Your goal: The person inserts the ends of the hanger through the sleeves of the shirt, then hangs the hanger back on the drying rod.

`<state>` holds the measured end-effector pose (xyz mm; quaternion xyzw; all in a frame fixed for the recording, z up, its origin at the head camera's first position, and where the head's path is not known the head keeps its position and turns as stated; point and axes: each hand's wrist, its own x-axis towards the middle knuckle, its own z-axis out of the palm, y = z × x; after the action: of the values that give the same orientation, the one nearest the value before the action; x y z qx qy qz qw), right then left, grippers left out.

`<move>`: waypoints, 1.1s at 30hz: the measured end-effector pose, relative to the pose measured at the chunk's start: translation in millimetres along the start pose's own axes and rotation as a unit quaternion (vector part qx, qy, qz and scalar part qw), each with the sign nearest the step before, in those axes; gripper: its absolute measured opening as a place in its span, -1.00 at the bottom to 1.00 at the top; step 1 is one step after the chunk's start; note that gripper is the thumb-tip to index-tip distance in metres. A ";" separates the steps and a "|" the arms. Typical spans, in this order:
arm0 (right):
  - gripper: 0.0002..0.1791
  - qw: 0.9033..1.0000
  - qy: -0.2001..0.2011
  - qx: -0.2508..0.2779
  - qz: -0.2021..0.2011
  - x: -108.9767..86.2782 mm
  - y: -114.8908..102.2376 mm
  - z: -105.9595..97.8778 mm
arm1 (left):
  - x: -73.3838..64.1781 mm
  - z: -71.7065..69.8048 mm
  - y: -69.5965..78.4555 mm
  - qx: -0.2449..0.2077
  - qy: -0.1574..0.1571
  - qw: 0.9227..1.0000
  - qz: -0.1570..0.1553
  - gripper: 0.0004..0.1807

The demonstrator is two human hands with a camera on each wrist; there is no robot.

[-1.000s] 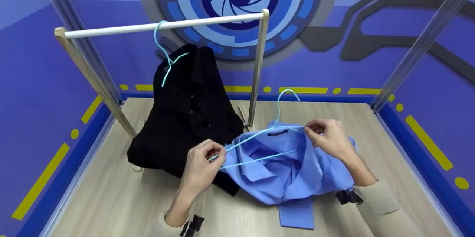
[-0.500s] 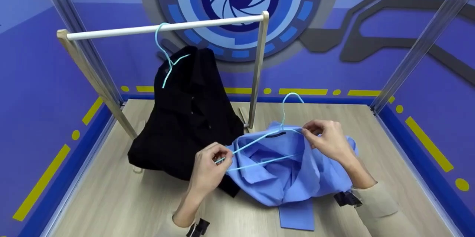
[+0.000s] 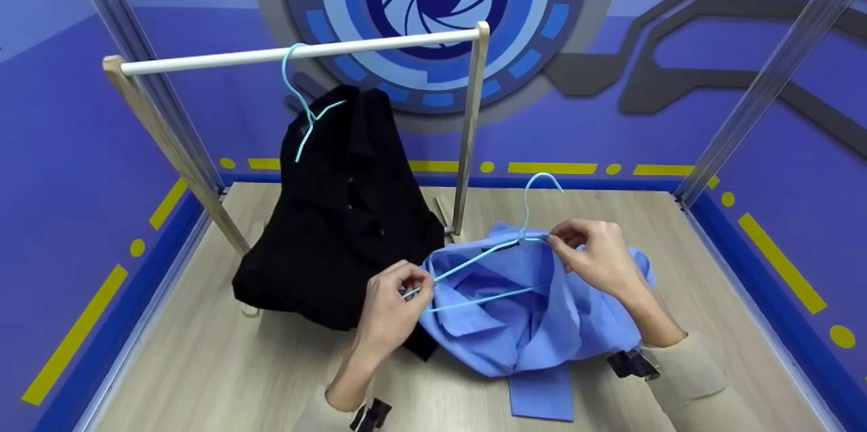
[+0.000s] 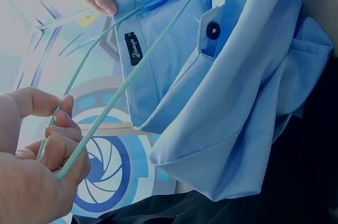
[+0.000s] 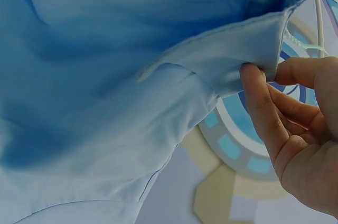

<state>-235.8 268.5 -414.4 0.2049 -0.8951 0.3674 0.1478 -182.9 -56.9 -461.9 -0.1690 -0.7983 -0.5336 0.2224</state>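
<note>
A light blue shirt (image 3: 501, 344) lies bunched on the table with its collar opening toward me. Inside that opening runs a mint-green wire hanger (image 3: 484, 299), its hook standing up past the collar. My left hand (image 3: 396, 307) grips the hanger's left end, fingers curled round the wire. In the left wrist view the two wires meet at that hand (image 4: 47, 155), and a black label (image 4: 133, 48) shows inside the neck. My right hand (image 3: 596, 256) pinches the collar edge between thumb and fingers, as the right wrist view shows at the collar (image 5: 248, 49). The hanger's right end is hidden inside the shirt.
Behind on the left stands a rack with a white rail (image 3: 379, 43) and wooden posts. A black shirt (image 3: 325, 235) hangs from it on another mint hanger (image 3: 308, 114), its lower part reaching the table (image 3: 203, 351). Printed walls enclose the back and sides.
My left hand has moved right toward the shirt, sliding the hanger further into it. The hook has shifted right and slightly down. My right hand stays at the collar, nearly still.
</note>
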 end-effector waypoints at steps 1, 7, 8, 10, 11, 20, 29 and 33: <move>-0.94 1.000 0.000 0.000 0.001 0.1 -0.2 0.1 | 0.4 0.9 -0.1 -0.001 -0.001 1.000 -0.002 -0.83; -0.94 1.000 0.005 0.004 -0.001 0.6 -2.0 0.5 | 1.4 6.7 -1.8 -0.007 -0.001 1.000 -0.008 -0.84; -0.94 1.000 0.007 0.005 -0.003 0.7 -2.5 0.6 | 1.6 7.8 -2.3 -0.005 0.000 1.000 -0.007 -0.84; -0.94 1.000 0.010 0.007 -0.004 0.8 -3.1 0.8 | 1.9 10.0 -3.4 -0.004 0.003 1.000 -0.003 -0.84; -0.94 1.000 0.011 0.008 -0.004 0.8 -3.4 1.0 | 2.0 11.0 -3.8 -0.004 0.004 1.000 -0.002 -0.84; -0.95 1.000 0.009 0.007 0.001 1.4 -5.4 3.7 | 1.9 18.0 -4.7 -0.008 -0.004 1.000 -0.011 -0.84; -0.91 0.999 -0.024 0.029 0.011 1.0 -5.1 6.1 | 3.0 22.0 -1.2 -0.013 -0.007 1.000 -0.011 -0.85; -0.89 0.999 -0.025 0.021 -0.002 1.1 -3.3 5.7 | 3.9 22.2 1.0 -0.016 -0.010 1.000 -0.017 -0.84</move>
<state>-235.8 261.9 -415.9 0.2195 -0.8903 0.3801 0.1216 -189.6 -35.8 -466.4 -0.1639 -0.7945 -0.5486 0.2024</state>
